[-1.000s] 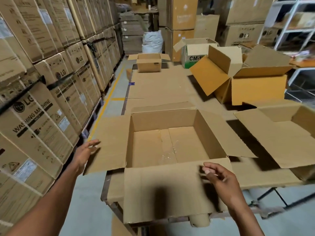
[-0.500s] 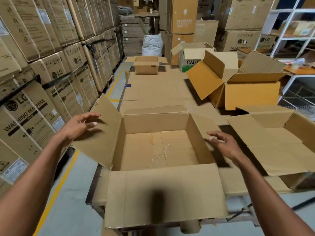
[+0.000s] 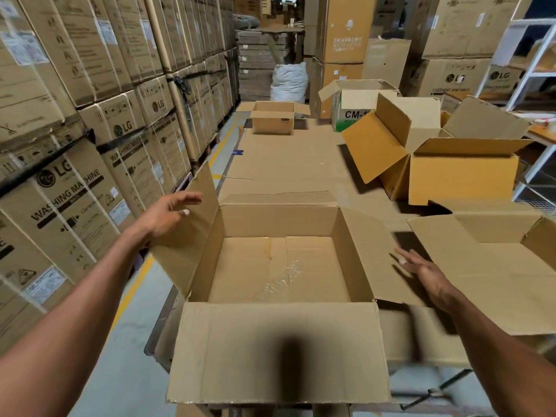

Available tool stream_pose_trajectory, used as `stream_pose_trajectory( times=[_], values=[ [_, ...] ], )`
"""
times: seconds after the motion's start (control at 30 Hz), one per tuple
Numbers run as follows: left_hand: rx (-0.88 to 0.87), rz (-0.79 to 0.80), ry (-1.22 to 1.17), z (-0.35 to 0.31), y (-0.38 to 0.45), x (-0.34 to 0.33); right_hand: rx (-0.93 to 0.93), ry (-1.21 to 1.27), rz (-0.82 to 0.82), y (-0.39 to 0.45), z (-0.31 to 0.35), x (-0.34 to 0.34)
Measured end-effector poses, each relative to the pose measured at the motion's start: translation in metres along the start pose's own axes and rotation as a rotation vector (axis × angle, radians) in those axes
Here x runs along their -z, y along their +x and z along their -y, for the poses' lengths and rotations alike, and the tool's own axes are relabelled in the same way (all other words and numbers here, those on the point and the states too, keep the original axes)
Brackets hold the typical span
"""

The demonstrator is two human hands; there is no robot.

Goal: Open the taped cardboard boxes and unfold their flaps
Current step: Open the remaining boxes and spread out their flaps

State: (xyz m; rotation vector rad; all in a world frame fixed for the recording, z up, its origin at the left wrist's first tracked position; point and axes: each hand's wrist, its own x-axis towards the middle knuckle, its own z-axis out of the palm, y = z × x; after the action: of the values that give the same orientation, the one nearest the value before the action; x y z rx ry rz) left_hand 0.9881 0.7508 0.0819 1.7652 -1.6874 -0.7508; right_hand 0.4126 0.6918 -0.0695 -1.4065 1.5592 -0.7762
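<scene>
An opened cardboard box [image 3: 279, 266] sits near the worktable's [image 3: 288, 164] front edge, empty, its near flap [image 3: 276, 350] folded flat toward the person. The left hand [image 3: 164, 218], fingers straight, presses the raised left flap [image 3: 188, 233], apparently to fold it outward. The right hand [image 3: 421, 270] lies loose on the lowered right flap [image 3: 373, 254], gripping nothing.

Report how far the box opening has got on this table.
Done: the near box is open and empty, its near flap folded out. In hand: the left hand touches the raised left flap; the right hand rests open on the right flap. Left: flattening the left flap. No sealed box shows on the table.
</scene>
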Motion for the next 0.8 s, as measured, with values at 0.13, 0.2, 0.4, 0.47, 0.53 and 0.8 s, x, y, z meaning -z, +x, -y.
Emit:
stream_pose_trajectory(
  times=[0.13,0.2,0.4,0.47,0.53,0.8],
  values=[
    [-0.017,-0.019,-0.008,-0.001,0.001,-0.001,0.029,-0.009,0.018,0.002,-0.008,0.004],
    [-0.018,-0.025,-0.009,-0.001,0.000,-0.003,0.051,-0.048,-0.006,-0.003,0.005,0.006],
    [0.008,0.012,0.015,0.012,0.010,0.003,0.151,-0.089,-0.012,-0.007,0.069,0.036],
    [0.017,0.034,0.037,0.012,0.013,0.001,0.153,-0.080,0.020,-0.006,0.095,0.041],
    [0.027,0.054,0.063,0.012,0.016,0.000,0.174,-0.104,0.059,-0.004,0.117,0.038],
    [0.074,0.048,0.203,0.020,0.024,0.003,0.108,-0.466,0.080,0.005,0.168,-0.015]
  ],
)
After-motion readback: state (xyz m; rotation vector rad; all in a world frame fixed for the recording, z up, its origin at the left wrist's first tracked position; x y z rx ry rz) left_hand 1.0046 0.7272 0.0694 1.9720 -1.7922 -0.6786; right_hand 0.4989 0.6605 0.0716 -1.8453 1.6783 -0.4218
